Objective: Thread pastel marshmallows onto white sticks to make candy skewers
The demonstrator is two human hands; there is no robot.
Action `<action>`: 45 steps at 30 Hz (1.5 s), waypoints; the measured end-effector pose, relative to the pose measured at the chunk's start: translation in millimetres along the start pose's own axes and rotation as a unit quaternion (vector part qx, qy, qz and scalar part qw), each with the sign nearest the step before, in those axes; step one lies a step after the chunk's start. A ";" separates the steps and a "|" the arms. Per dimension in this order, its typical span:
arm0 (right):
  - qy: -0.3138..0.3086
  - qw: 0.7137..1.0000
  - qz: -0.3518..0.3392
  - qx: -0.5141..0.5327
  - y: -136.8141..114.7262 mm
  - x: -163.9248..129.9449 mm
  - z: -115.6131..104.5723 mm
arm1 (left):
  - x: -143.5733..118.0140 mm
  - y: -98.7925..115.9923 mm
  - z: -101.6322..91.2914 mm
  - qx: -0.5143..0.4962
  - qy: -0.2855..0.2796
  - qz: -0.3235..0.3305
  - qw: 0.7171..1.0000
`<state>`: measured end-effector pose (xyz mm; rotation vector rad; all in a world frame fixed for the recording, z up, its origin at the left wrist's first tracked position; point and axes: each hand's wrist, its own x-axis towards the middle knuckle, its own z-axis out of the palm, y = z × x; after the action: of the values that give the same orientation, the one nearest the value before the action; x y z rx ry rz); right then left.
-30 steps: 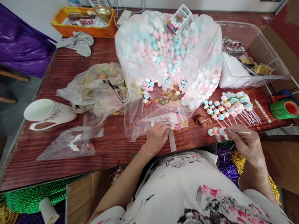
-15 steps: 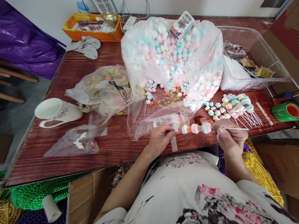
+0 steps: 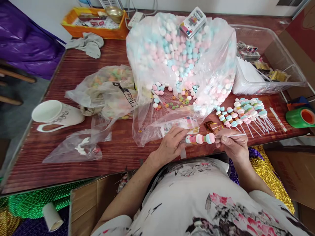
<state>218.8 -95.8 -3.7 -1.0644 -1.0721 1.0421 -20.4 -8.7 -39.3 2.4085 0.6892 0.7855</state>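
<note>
- Low centre of the frame: a skewer [image 3: 200,139] of soft sweets lies level between both hands, just above the near table [image 3: 73,82] edge.
- Right hand [image 3: 232,144]: fingers closed in a pinch on the bare white stick end, which juts out to the right.
- Left hand [image 3: 172,144]: fingertips [image 3: 183,135] curled round the skewer's left tip; what they pinch there, if anything, cannot be told.
- Handling, as judged: light; the stick thin and stiff yet liable to snap if bent; the sweets spongy, easily dented and free to slide along the stick. Best held by the bare stick, not by the sweets.
- Look: a short row of round pieces in white, pink and pale blue, packed touching one another.
- Right of centre: finished skewers [image 3: 243,113] lie fanned on the table, sticks pointing to the lower right.
- Upper centre: an open clear bag [image 3: 182,55] holds loose pink, blue and white sweets; small coloured rings [image 3: 176,103] lie at its mouth.
- Left: a white mug [image 3: 55,114] on its side.
- Far right: a green tape roll [image 3: 300,117].
</note>
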 end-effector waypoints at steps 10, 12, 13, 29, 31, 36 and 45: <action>-0.094 0.994 0.009 -0.056 -2.4 10.4 3.2 | 8.2 27.0 9.3 -0.141 -0.174 -0.117 0.968; -0.103 0.993 0.038 -0.044 -1.5 14.3 6.3 | 6.9 27.5 14.1 -0.130 -0.179 -0.122 0.967; -0.097 0.993 0.051 -0.037 -0.2 16.6 7.8 | 5.9 27.4 16.5 -0.113 -0.174 -0.129 0.970; -0.020 1.000 0.013 -0.018 17.9 28.1 10.0 | 1.6 23.2 21.7 -0.089 -0.063 -0.215 0.970; -0.086 0.996 -0.002 -0.030 15.8 31.5 8.1 | 5.6 25.0 23.2 -0.123 -0.094 -0.210 0.965; -0.182 0.983 0.007 -0.025 13.6 47.9 -5.3 | 14.6 27.9 18.2 -0.252 -0.194 -0.199 0.927; -0.247 0.969 0.014 -0.011 9.7 57.4 -12.2 | 12.1 28.2 6.0 -0.429 -0.262 -0.257 0.825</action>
<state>238.9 -39.9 -6.4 -0.8547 -1.4701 1.3615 0.5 -24.2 -22.0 1.3925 0.5423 0.1092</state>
